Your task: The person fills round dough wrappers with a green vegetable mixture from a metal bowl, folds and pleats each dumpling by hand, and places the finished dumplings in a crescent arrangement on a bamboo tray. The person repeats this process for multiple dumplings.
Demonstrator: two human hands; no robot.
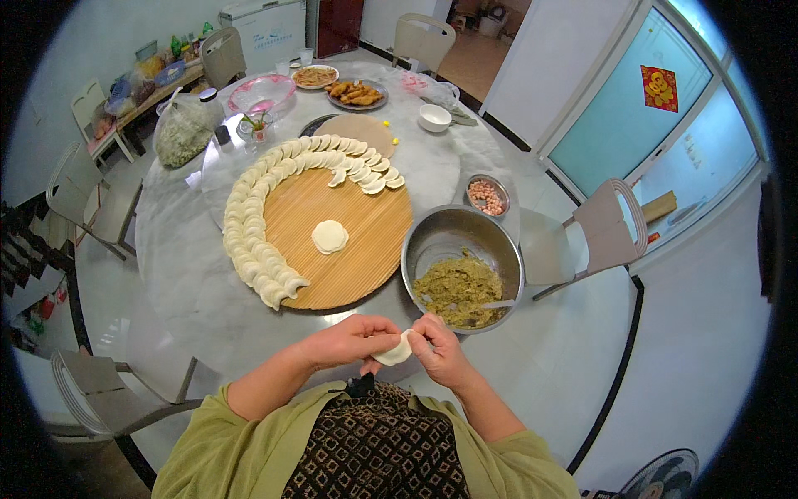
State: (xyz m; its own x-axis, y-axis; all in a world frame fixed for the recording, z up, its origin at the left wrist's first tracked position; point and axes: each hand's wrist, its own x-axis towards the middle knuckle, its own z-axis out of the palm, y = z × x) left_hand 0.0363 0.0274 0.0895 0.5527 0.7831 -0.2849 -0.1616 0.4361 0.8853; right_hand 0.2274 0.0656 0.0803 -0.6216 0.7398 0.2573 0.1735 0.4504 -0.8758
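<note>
Between my hands, above the table's near edge, is a folded dumpling. My left hand holds its left side, and my right hand pinches its upper right edge. Ahead lies a round wooden board with a small stack of dough wrappers near its middle. Overlapping rows of folded dumplings curve along the board's left and far rim. Just beyond my right hand stands a steel bowl of greenish-brown filling, with a light-coloured utensil handle lying in it.
A small metal bowl of pinkish pieces stands past the steel bowl. Farther back are a white bowl, a plate of fried food, a pink-rimmed basin and a filled plastic bag. Chairs surround the marble-patterned table.
</note>
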